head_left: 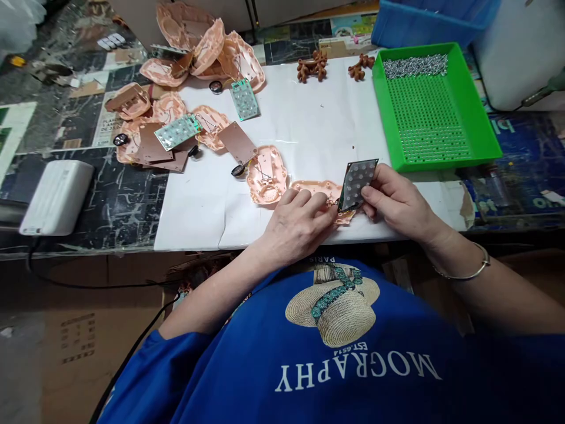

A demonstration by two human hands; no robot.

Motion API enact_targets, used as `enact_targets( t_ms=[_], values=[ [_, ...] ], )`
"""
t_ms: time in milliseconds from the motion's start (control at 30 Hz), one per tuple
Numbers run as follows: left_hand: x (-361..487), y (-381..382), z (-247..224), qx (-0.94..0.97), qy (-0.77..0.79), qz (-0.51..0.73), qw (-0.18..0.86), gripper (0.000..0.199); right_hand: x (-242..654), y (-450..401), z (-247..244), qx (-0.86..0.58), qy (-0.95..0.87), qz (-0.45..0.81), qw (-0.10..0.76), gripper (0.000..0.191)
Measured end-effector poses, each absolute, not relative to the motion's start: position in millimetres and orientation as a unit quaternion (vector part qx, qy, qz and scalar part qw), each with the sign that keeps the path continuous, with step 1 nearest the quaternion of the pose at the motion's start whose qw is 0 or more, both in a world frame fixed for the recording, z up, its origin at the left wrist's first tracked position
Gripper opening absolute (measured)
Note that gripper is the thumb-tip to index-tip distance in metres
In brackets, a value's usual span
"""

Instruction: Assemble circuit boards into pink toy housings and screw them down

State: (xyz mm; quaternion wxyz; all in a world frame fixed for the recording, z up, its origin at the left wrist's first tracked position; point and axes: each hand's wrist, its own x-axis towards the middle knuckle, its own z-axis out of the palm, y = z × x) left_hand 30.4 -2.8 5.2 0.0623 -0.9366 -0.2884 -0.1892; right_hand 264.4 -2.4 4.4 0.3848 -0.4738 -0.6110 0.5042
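Centrally, at the near edge of the white paper sheet (309,123): left hand (296,224), palm down, fingers curled and pressing on a flat pink plastic shell half (315,189) that lies on the sheet. Right hand (397,200), at 3 o'clock of the left, pinching a small rectangular green circuit board with a grid of pale round pads (356,184); board held tilted up on its lower edge, touching the shell half; a thin metal bangle (470,272) on that wrist.

At 9 o'clock of the shell half, just beside it: a second pink oval shell half with moulded ribs (266,175), a small black round speaker (237,171) at its left rim.

At 10 to 11 o'clock, farther out: a loose heap of pink shell halves, brown flat panels and two more green boards (194,88), wired together in places.

At 12 o'clock, far edge of the sheet: two small brown moulded plastic pieces (312,66), a little apart.

At 1 o'clock: green perforated plastic tray (441,159), a band of small silver screws (415,65) along its far wall; blue plastic bin (424,23) behind it.

At 9 o'clock, well apart, off the sheet: white rounded plastic box (57,197) on the dark bench.
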Motion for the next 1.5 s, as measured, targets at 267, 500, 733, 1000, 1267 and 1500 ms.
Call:
enact_targets(
  t_ms=[267,500,733,1000,1267,1500],
  values=[
    [28.2,-3.3,3.0,-0.94,-0.278,-0.169,0.104,0.016,267.5,12.0,12.8,-0.451,-0.66,0.498,0.336,0.017],
    [26.5,-2.6,2.1,-0.94,-0.279,-0.169,0.101,0.019,267.5,26.5,21.8,-0.426,-0.662,0.533,0.31,0.018],
    [26.3,-2.0,-0.9,-0.939,-0.28,-0.18,0.085,0.021,267.6,38.3,27.9,-0.375,-0.695,0.548,0.276,0.019],
    [26.6,-2.1,-1.4,-0.935,-0.282,-0.195,0.091,0.02,267.5,37.1,34.8,-0.376,-0.787,0.436,0.219,0.008],
    [27.0,-1.4,-1.9,-0.934,-0.282,-0.201,0.086,0.016,266.4,39.6,38.6,-0.367,-0.805,0.428,0.183,0.009],
    [27.6,-1.4,-2.8,-0.935,-0.283,-0.199,0.078,0.015,262.9,36.2,39.9,-0.41,-0.785,0.43,0.175,0.009]
  ],
)
